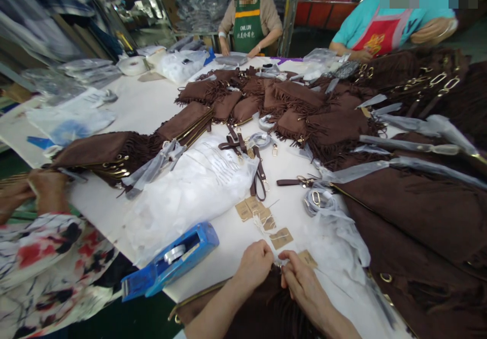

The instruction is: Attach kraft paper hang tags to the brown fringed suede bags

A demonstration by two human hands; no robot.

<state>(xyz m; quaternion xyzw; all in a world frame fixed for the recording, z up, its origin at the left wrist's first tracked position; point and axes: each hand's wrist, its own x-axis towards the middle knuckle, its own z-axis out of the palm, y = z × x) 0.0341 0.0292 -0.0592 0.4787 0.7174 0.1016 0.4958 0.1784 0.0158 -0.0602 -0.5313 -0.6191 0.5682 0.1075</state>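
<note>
With the blue tape dispenser [171,262] as landmark, both hands, left [255,262] and right [299,277], pinch something small to its right, above the brown fringed bag [243,308]. Plastic bags [198,187] crowd behind the dispenser.

Six o'clock: my left hand [258,262] and right hand [300,278] are pinching a small pale piece [279,259], blurred, above a brown fringed bag [213,306]. Just beyond: kraft tags [254,210], lying on the white table [125,95]. Seven o'clock: blue tape dispenser [171,262], overhanging the edge. One o'clock: brown bag heap [300,95], spreading. Nine o'clock: floral-sleeved person [45,258], touching stacked brown bags [99,151]. Twelve o'clock: green-aproned person [247,22], handling a flat grey item [231,59].
</note>
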